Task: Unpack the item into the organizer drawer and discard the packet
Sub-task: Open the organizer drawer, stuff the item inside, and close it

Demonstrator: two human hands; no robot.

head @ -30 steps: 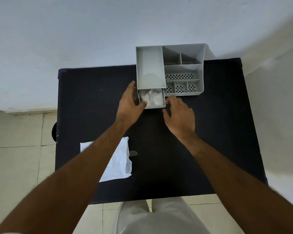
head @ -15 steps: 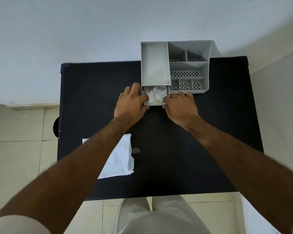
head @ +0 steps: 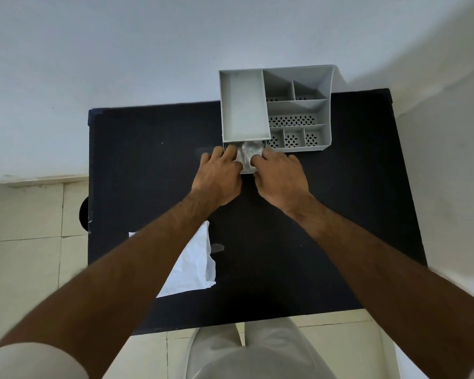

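A grey plastic organizer (head: 323,110) stands at the far edge of the black table (head: 148,160). Its small drawer (head: 248,170) is pulled out at the front left and holds a crumpled pale item (head: 246,154). My left hand (head: 216,177) and my right hand (head: 279,177) sit side by side at the drawer, fingertips curled onto the item and pressing it down. The drawer's side walls are hidden by my fingers. A white empty packet (head: 192,266) lies flat near the table's front left, partly under my left forearm.
The organizer has a deep left tray and several perforated compartments on the right. A white wall rises behind the table, with tiled floor to the left and front. A small grey scrap (head: 216,247) lies beside the packet.
Both hands closed in from the drawer's sides onto the item inside it. The view shifted, so the table and organizer sit slightly differently in frame.
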